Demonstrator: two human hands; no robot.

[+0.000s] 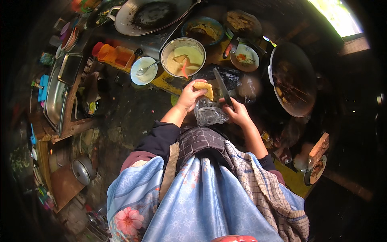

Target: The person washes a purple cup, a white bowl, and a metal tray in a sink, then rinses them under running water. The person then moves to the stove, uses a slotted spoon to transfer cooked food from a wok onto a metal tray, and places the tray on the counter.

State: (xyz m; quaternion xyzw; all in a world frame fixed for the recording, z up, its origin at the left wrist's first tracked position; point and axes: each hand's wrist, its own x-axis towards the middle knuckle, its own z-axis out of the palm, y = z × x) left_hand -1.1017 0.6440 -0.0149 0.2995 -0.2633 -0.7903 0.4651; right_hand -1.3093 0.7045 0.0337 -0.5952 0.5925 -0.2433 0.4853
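My left hand (189,97) pinches a yellow-brown piece of food (205,89) that looks like fried tofu, its thumb on the near side. In my right hand (237,111) is a knife (221,85), blade pointing up and away, just right of the food and apart from it. A clear plastic bag (209,115) hangs or lies between my hands; what is inside it cannot be made out. Straight ahead stands a metal bowl (162,56) of pale batter (192,54) with an orange-handled utensil (185,68) in it.
Left of the bowl sits a white-blue dish (139,76) with a spoon. Farther off are a large wok (125,26) and a blue-rimmed basin (186,28). To the right are a plate (250,67) with red bits and a big dark wok (298,76). A dark plastic bag (231,74) lies ahead.
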